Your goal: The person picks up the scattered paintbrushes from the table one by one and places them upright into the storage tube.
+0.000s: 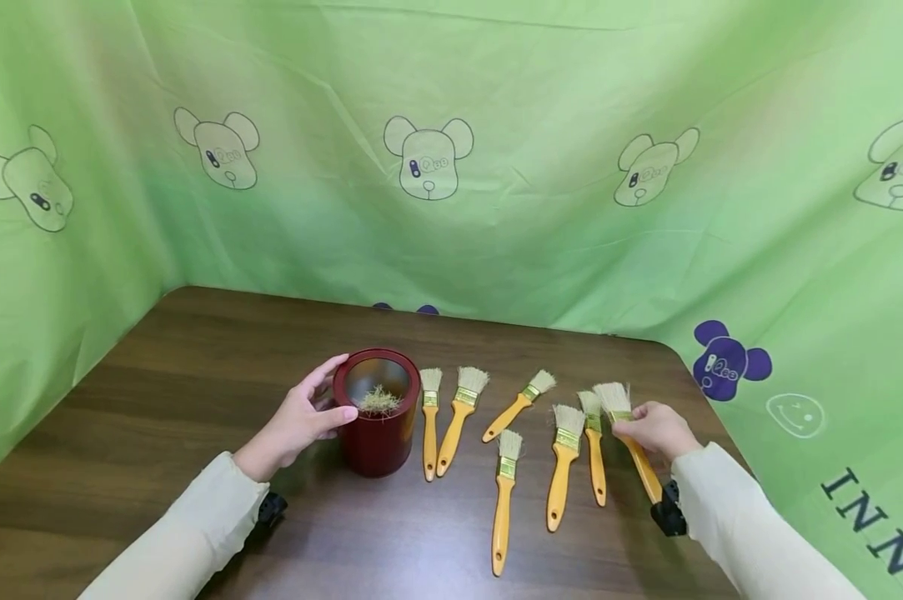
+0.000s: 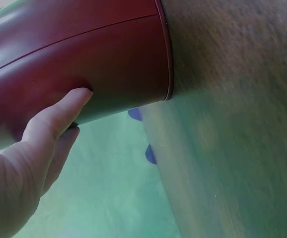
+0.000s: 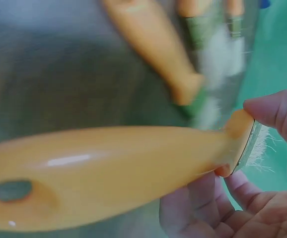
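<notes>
My left hand [image 1: 304,417] holds the side of a dark red cylindrical container [image 1: 378,446], its thumb at the near rim. The left wrist view shows the fingers [image 2: 59,116] against the smooth red wall. Tan bristly fibres [image 1: 379,402] show inside the container; what lies beneath them is hidden. At the right, my right hand [image 1: 657,429] pinches a paintbrush [image 1: 641,467] where the yellow handle meets the metal band, bristles pointing away. In the right wrist view, thumb and fingers sit on either side of that brush's neck [image 3: 233,144].
Several yellow-handled paintbrushes lie between the hands, including a wide one [image 1: 564,479], a narrow one [image 1: 596,467] beside it, a near one [image 1: 502,517] and a slanted one [image 1: 507,419]. Two more [image 1: 454,437] lie beside the container. A green curtain [image 1: 436,242] borders the brown table [image 1: 218,350].
</notes>
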The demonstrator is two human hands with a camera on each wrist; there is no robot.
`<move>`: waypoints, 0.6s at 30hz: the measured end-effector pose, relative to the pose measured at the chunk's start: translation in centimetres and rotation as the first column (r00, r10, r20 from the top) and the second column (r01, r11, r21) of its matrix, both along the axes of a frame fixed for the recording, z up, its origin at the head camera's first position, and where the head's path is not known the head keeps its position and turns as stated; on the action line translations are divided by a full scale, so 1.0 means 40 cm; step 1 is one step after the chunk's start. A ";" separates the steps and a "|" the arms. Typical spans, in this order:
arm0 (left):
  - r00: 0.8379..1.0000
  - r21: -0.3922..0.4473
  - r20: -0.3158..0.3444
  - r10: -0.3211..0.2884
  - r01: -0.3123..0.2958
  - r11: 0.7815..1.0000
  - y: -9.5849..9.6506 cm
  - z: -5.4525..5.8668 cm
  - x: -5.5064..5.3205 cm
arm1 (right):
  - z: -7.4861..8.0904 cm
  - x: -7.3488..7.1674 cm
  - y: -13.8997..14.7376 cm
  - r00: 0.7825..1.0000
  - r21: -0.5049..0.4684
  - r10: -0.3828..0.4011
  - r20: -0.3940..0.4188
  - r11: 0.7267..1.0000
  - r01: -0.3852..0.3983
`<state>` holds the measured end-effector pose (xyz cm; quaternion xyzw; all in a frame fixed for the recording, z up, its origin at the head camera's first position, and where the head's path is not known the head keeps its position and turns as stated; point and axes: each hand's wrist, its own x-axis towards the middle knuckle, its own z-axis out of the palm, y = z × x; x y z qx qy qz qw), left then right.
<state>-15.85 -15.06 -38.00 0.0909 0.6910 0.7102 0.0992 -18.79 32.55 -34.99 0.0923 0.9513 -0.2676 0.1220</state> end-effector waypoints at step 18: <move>0.999 0.038 0.029 -0.020 0.019 0.999 0.000 0.002 0.005 | 0.177 -0.075 -0.249 0.979 -0.169 0.122 -0.161 0.974 -0.149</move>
